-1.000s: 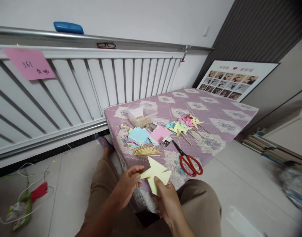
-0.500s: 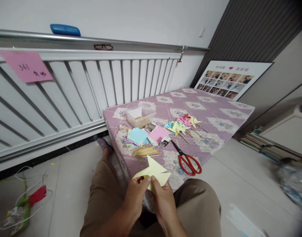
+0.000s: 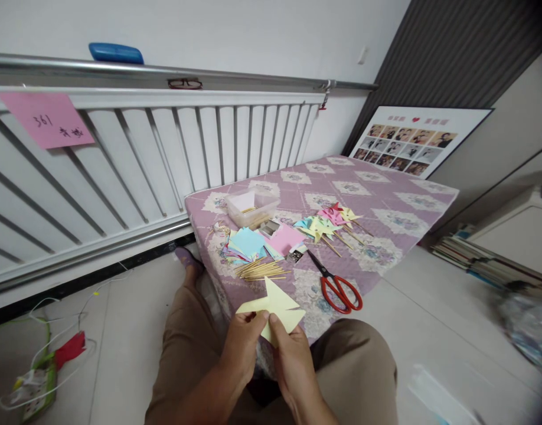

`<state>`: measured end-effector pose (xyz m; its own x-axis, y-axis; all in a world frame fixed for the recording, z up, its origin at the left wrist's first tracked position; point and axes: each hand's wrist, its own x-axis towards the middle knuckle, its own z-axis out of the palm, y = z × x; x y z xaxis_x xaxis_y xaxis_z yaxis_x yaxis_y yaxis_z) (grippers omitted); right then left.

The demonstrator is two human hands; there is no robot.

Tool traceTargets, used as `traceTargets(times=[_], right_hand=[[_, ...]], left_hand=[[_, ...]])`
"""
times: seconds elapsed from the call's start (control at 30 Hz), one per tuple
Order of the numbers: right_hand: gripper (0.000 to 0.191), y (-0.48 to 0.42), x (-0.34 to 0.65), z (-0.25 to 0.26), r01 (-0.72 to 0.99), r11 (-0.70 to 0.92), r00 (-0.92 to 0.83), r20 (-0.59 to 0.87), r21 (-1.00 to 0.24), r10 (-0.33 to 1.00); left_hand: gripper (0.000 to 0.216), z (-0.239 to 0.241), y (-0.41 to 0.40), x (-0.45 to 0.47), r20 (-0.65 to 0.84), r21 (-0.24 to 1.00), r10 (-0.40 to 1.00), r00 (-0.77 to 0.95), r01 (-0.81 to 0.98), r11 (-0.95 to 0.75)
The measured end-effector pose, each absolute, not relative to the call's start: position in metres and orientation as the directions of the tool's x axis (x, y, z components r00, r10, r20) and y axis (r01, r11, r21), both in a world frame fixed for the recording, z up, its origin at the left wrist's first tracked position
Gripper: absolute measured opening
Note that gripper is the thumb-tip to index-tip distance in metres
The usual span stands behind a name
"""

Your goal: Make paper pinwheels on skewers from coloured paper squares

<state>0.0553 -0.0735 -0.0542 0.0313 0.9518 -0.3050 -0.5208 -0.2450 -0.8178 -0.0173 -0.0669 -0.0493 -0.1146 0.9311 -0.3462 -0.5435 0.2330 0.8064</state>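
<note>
Both my hands hold a pale yellow folded paper piece (image 3: 277, 303) just above my lap, at the near edge of a low table with a purple quilted cover (image 3: 386, 203). My left hand (image 3: 243, 342) pinches its lower left part with closed fingers. My right hand (image 3: 289, 360) pinches its lower middle, thumb on top. Beyond the paper lie a bundle of wooden sticks (image 3: 262, 270) and red-handled scissors (image 3: 337, 284).
On the table are a stack of coloured paper squares (image 3: 248, 243), a clear plastic box (image 3: 252, 208) and finished paper pinwheels on sticks (image 3: 326, 224). A white radiator (image 3: 120, 171) with a pink note stands at left. Books lie on the floor at right.
My left hand moved right, closer to my right hand, and now pinches the paper near its middle. A left flap of the yellow paper has spread out.
</note>
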Motion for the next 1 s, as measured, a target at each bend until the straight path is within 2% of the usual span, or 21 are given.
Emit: traceTargets(times=[0.17,0.23,0.33,0.47,0.57,0.67,0.83,1.0], right_hand=[[0.030,-0.074,0.059,-0.053,-0.559,-0.260,-0.019,-0.301,-0.787,0.953],[0.025,-0.073,0.064,-0.055,-0.514,-0.237,0.015,-0.285,-0.824,0.959],[0.020,-0.073,0.075,-0.059,-0.332,-0.152,0.112,-0.199,-0.931,0.973],[0.018,-0.076,0.086,-0.062,-0.022,0.023,0.159,0.019,-0.999,0.987],[0.016,-0.078,0.091,-0.062,0.216,0.210,0.010,0.218,-0.953,0.976],[0.024,-0.076,0.092,-0.063,0.345,0.386,-0.177,0.345,-0.856,0.922],[0.031,-0.071,0.093,-0.067,0.400,0.475,-0.246,0.407,-0.784,0.880],[0.024,-0.070,0.094,-0.061,0.339,0.441,-0.217,0.387,-0.831,0.896]], left_hand=[[0.022,-0.046,-0.060,-0.022,-0.373,0.829,0.915,-0.153,-0.497,0.254],[0.022,-0.047,-0.055,-0.028,-0.374,0.817,0.917,-0.139,-0.517,0.255],[0.022,-0.046,-0.048,-0.037,-0.376,0.779,0.920,-0.114,-0.577,0.247],[0.019,-0.041,-0.043,-0.048,-0.363,0.750,0.928,-0.086,-0.617,0.237],[0.018,-0.035,-0.045,-0.050,-0.349,0.728,0.936,-0.055,-0.645,0.234],[0.015,-0.032,-0.047,-0.050,-0.348,0.721,0.937,-0.017,-0.643,0.256],[0.017,-0.036,-0.051,-0.049,-0.353,0.744,0.935,0.017,-0.601,0.292],[0.015,-0.036,-0.055,-0.048,-0.340,0.718,0.939,0.049,-0.632,0.293]])
